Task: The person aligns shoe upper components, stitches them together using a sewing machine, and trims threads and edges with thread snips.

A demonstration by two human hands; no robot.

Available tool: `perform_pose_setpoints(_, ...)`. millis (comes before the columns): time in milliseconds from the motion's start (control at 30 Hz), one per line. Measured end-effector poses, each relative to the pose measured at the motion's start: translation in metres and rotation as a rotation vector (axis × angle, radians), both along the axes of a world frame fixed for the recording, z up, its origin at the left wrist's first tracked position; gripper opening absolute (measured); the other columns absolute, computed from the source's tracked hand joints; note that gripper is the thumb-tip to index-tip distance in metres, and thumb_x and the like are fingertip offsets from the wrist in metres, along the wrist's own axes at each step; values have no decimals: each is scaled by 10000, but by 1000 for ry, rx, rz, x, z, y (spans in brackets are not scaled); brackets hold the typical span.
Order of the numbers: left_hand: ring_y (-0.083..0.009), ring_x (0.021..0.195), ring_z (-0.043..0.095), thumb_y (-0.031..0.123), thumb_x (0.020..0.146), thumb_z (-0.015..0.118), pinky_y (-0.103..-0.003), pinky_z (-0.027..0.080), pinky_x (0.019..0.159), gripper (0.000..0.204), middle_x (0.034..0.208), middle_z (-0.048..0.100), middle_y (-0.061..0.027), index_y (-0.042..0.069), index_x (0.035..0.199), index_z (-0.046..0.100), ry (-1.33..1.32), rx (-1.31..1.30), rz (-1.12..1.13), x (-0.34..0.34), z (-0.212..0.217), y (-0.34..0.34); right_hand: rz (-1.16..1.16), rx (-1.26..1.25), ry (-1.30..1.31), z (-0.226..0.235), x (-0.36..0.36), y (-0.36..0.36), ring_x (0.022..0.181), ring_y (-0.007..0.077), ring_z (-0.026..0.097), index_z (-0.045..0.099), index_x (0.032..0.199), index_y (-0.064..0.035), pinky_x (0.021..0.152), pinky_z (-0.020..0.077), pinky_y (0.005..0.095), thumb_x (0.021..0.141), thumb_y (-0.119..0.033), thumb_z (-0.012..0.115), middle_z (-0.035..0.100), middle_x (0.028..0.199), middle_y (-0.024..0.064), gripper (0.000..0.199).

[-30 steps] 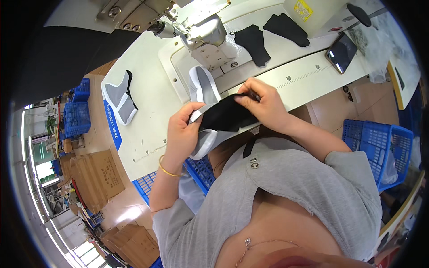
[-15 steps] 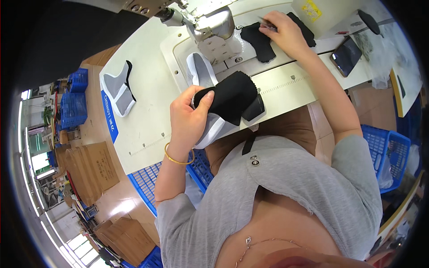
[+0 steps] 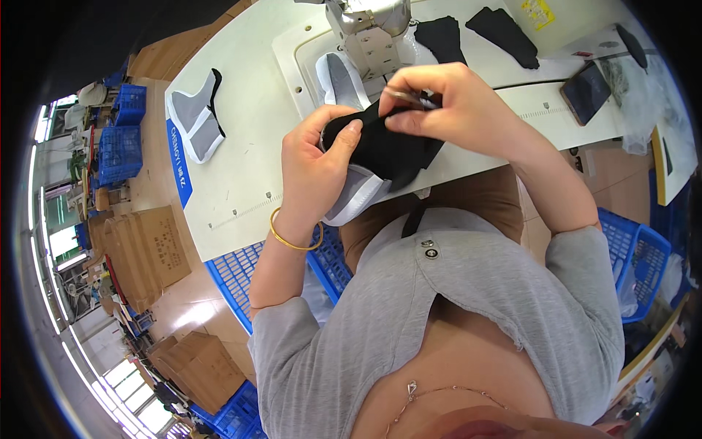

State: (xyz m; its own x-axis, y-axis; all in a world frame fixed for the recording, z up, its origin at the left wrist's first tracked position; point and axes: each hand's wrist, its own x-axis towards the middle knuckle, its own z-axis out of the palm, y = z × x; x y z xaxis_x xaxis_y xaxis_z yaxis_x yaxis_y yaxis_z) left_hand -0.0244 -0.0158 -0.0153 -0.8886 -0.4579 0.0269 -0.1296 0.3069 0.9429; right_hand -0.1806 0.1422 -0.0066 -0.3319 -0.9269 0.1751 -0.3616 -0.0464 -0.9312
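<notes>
My left hand point(image 3: 314, 164) grips a grey and white shoe upper point(image 3: 355, 197) with a black fabric piece point(image 3: 384, 146) laid over it, thumb pressed on the black fabric. My right hand point(image 3: 446, 102) pinches the top edge of the same black piece and holds a small metal tool, which looks like snips, between its fingers. Both hands are close together just in front of the sewing machine point(image 3: 369, 29) on the white table point(image 3: 248, 139).
Another grey and white upper point(image 3: 196, 117) lies on the table's left side. Two black fabric pieces point(image 3: 504, 29) and a dark phone point(image 3: 585, 82) lie at the back right. Blue crates point(image 3: 241, 274) stand below the table on both sides; cardboard boxes point(image 3: 146, 245) sit at left.
My right hand has come back from the black pieces at the back of the table to the black fabric in my left hand. The view has shifted down slightly.
</notes>
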Motion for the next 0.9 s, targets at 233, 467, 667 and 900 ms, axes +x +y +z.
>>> perform_pose_setpoints(233, -42, 769, 564, 72, 932, 608, -208, 460, 700, 139, 821, 658, 3, -5, 1011, 692, 49, 178, -28, 3, 1, -3, -34, 3, -42, -5, -2, -11, 817, 144, 651, 662, 900, 19, 780, 501, 294, 813, -64, 708, 699, 847, 93, 129)
perform_pose_setpoints(467, -43, 778, 570, 110, 926, 655, -207, 463, 710, 139, 835, 673, -7, -14, 973, 699, 43, 204, 25, 1, 3, 2, -59, 12, -27, -6, -3, -14, 806, 159, 654, 663, 898, 23, 779, 502, 301, 810, -83, 716, 701, 827, 100, 148)
perform_pose_setpoints(667, -68, 781, 588, 70, 856, 738, -217, 463, 725, 102, 826, 676, -22, -6, 919, 712, 98, -13, 28, 0, -2, 2, -198, -161, 72, -22, -3, -13, 804, 61, 574, 636, 911, -18, 747, 462, 234, 817, -64, 728, 632, 820, -12, 139)
perform_pose_setpoints(900, -79, 749, 577, 72, 858, 738, -217, 452, 704, 103, 797, 655, -20, -14, 909, 710, 116, -27, 103, 6, -4, 3, -277, -58, -96, -25, -6, 0, 789, 83, 575, 673, 890, 4, 735, 470, 255, 829, -150, 749, 640, 809, 29, 183)
